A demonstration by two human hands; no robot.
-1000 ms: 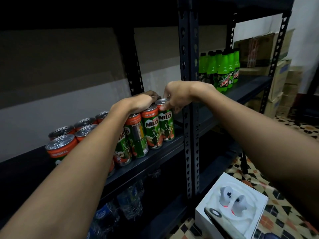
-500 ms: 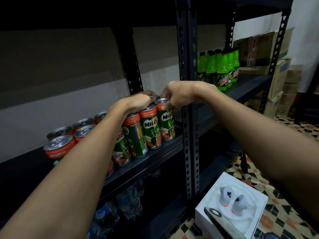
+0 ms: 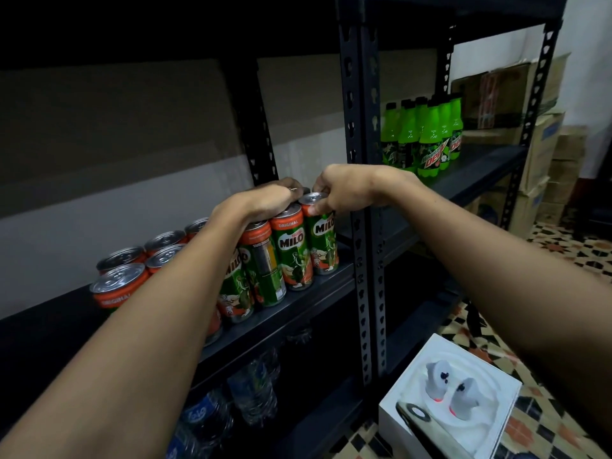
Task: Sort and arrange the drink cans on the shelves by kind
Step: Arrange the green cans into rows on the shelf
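My right hand (image 3: 341, 190) pinched the silver rim of a slim green metal Milo can (image 3: 320, 236); my left hand (image 3: 268, 202) curled over its neighbours' tops.

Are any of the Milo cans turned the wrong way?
Yes, one. In the front row, the Milo can under the left hand shows its plain back panel, while its neighbour and the end can, pinched by the right hand, show the logo.
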